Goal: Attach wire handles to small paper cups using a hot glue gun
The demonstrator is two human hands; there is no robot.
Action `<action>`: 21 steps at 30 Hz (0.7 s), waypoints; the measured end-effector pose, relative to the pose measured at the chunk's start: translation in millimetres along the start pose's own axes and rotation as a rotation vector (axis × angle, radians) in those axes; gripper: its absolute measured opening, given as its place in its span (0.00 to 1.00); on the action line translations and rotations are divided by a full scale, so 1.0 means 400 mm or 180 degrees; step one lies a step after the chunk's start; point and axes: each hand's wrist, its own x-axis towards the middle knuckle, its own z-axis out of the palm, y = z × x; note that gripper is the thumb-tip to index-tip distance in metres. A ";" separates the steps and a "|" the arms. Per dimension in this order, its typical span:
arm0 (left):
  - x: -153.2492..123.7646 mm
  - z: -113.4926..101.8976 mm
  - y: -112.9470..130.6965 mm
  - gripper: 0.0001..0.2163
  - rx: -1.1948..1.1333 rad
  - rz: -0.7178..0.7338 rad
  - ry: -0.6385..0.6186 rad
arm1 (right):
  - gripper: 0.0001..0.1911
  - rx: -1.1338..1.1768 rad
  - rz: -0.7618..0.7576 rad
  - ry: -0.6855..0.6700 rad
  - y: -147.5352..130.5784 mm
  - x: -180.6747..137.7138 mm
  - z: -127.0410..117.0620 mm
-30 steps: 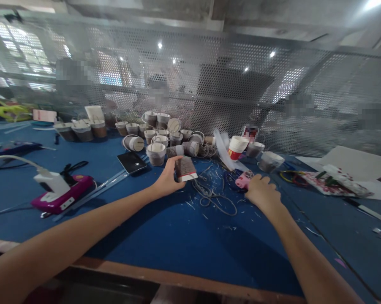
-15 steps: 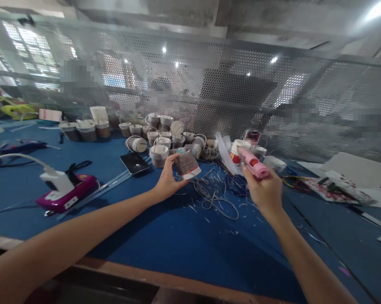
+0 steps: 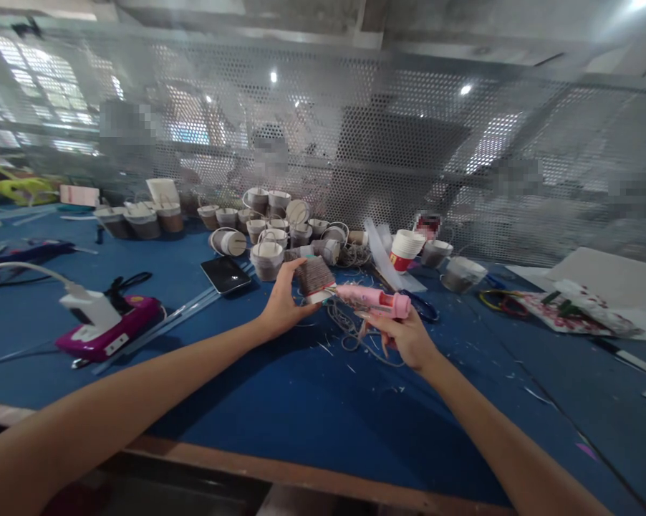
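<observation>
My left hand (image 3: 281, 304) grips a paper cup wrapped in brown twine (image 3: 314, 278), tilted on its side just above the blue table (image 3: 312, 401). My right hand (image 3: 403, 338) is closed around a pink glue gun (image 3: 374, 300), held level with its nozzle pointing left at the cup's white rim. Loose twine (image 3: 355, 331) and white scraps lie on the table under both hands.
A heap of twine-wrapped cups (image 3: 280, 229) stands behind the hands, with a phone (image 3: 225, 274) to its left and a stack of paper cups (image 3: 405, 249) to its right. A magenta device (image 3: 108, 330) lies at the left. A perforated metal screen (image 3: 355, 143) closes the back.
My right hand took the pink glue gun off the table, lifted it, then swung it left and down to the cup. The left hand kept the cup, raising it slightly.
</observation>
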 end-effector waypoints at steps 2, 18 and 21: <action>0.000 -0.001 0.000 0.35 0.0053 0.0066 -0.0045 | 0.09 -0.0023 0.0040 -0.0048 0.002 -0.001 0.001; -0.001 0.001 -0.006 0.34 -0.0112 0.0122 -0.0077 | 0.10 -0.0111 -0.0116 -0.0156 0.004 -0.004 0.011; -0.002 0.002 -0.007 0.34 -0.0145 0.0086 -0.0034 | 0.09 -0.0106 -0.0119 -0.0097 0.004 -0.004 0.009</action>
